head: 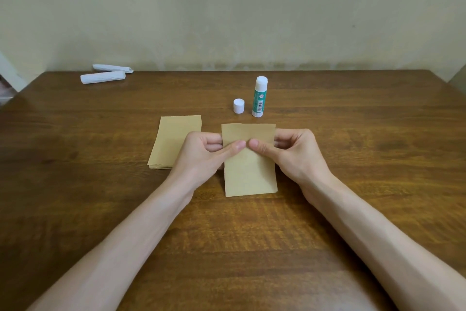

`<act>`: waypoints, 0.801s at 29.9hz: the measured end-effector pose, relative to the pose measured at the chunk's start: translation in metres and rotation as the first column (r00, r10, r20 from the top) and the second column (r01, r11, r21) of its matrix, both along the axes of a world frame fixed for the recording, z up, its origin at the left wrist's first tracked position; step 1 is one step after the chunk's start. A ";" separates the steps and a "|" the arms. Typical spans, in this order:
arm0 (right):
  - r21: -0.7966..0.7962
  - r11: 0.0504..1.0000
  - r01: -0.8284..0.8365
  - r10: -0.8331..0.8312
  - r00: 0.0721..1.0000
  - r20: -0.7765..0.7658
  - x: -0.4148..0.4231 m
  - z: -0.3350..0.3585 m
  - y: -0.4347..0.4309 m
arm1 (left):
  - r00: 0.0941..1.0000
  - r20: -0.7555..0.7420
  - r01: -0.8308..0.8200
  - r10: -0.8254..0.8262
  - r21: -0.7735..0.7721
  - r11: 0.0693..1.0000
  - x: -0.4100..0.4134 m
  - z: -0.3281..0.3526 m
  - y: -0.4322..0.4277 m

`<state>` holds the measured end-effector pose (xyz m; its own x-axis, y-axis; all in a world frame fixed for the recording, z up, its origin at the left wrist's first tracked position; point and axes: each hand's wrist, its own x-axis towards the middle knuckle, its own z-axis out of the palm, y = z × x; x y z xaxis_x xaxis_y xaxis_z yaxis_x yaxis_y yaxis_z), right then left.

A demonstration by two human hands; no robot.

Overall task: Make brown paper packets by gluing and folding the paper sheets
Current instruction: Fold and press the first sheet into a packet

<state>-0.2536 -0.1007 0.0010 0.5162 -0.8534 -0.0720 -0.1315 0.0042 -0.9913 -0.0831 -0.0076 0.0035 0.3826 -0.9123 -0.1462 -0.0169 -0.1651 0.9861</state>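
Observation:
A brown paper sheet (249, 174) is in the middle of the wooden table, held between both hands. My left hand (201, 151) pinches its left edge, thumb on top and fingers curled behind. My right hand (295, 151) pinches the right edge the same way, and the two thumbs nearly meet on the paper. A stack of brown paper sheets (171, 144) lies just to the left, partly hidden by my left hand. Behind the sheet a green and white glue stick (259, 97) stands upright and uncapped, with its white cap (238, 105) beside it.
Two rolled white paper bundles (103, 76) lie at the table's far left edge. The wooden table (353, 134) ends at a pale wall behind, and its corners show at far left and far right.

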 end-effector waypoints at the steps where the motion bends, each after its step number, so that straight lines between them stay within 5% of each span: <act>1: 0.004 1.000 0.008 -0.008 1.000 0.005 -0.001 0.001 -0.001 | 1.000 -0.012 0.016 -0.016 0.008 1.000 0.000 0.000 0.000; 14: -0.034 0.999 -0.018 0.016 0.999 -0.052 -0.006 0.002 -0.008 | 0.997 0.076 -0.025 0.022 0.036 0.999 0.006 0.000 -0.002; 24: -0.014 1.000 0.006 -0.007 1.000 -0.015 -0.006 0.001 -0.008 | 0.999 -0.045 -0.002 0.003 0.021 1.000 0.004 0.004 0.000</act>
<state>-0.2593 -0.1085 0.0020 0.5096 -0.8577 -0.0681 -0.1461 -0.0083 -0.9892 -0.0789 -0.0076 0.0073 0.3776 -0.9078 -0.1824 0.0278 -0.1858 0.9822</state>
